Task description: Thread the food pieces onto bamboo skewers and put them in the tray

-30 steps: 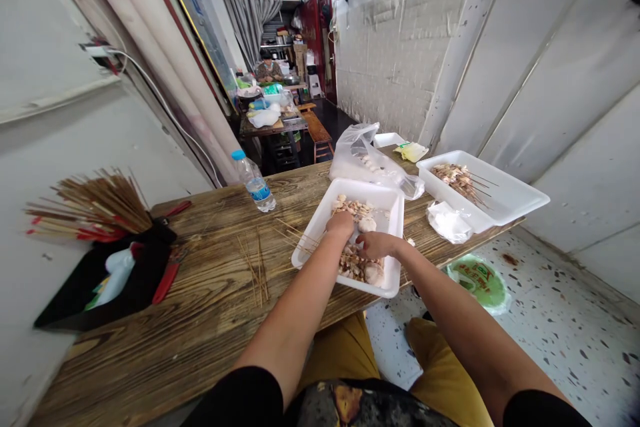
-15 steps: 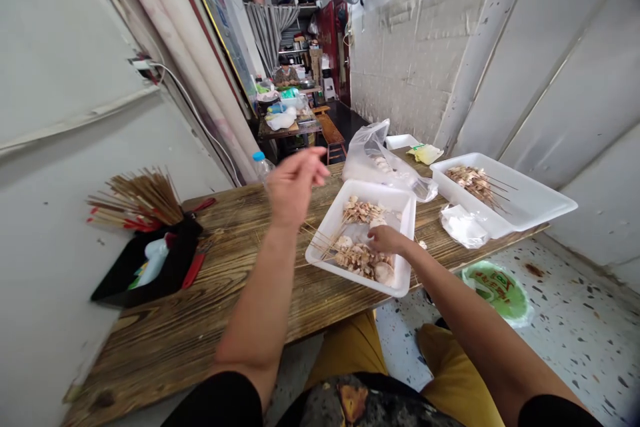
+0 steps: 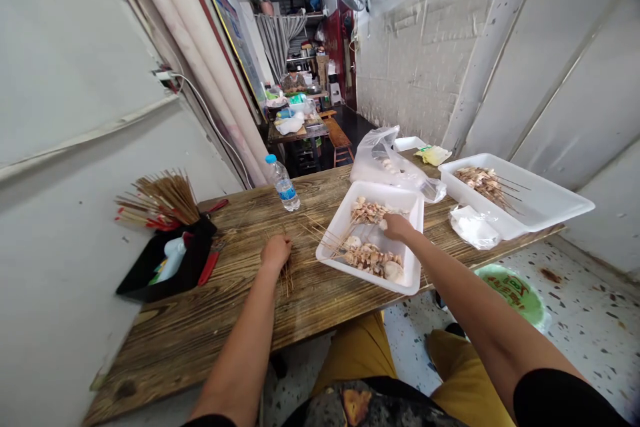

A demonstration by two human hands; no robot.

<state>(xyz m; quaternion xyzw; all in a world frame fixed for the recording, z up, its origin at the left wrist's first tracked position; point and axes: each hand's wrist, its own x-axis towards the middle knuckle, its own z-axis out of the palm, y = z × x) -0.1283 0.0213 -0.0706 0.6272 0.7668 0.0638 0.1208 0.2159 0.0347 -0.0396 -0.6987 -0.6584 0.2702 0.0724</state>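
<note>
The person's right hand reaches into a shallow white plastic tray, its grip nearly closed, fingertips pinching one smooth, rounded pale lump. The left hand is down among loose thin wooden sticks on the tabletop; its fingers curl inward, but whether that grip has hold of any stick I cannot tell. The near tray carries two clusters of ragged, tan-and-white food pieces threaded on sticks, the stick ends poking over its left edge. At least two more rounded white lumps lie beside the nearer cluster. Behind the tray slumps one crinkled, translucent plastic bag. To the right stands a second white tray with one heap of skewers, and just beside it one small clear bag. Farther left are one blue-capped bottle and one black box with a dense bundle of brown sticks. The tabletop's wood is dark and strongly grained.
</note>
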